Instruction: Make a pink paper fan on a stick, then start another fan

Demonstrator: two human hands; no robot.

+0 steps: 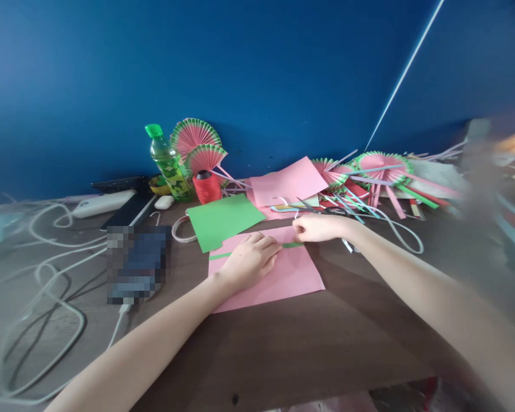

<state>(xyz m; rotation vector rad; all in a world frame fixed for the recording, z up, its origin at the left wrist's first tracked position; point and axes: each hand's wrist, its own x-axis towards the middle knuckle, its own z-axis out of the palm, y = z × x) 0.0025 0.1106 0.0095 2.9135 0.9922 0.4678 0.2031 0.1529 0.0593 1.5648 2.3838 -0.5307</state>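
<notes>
Near the middle of a brown table (347, 337), a pink sheet (278, 277) of paper lies flat, with a narrow green strip (220, 257) running across its far part. The left hand (253, 256) rests palm down over the strip, unclenched, fingers loosely bent. The right hand (320, 228) is at the sheet's far right corner, fingers curled in; whether they grip the paper or strip, I cannot tell. Just beyond, to the left, is a green sheet (225, 220); far right of it, scissors (326, 210). Farther left stand a red spool (206, 187) and a green-capped bottle (168, 163). Pink-and-green pleated fans (196, 138) line the blue wall (261, 68). At left, a blurred phone (141, 260) lies among white cables (81, 332).
</notes>
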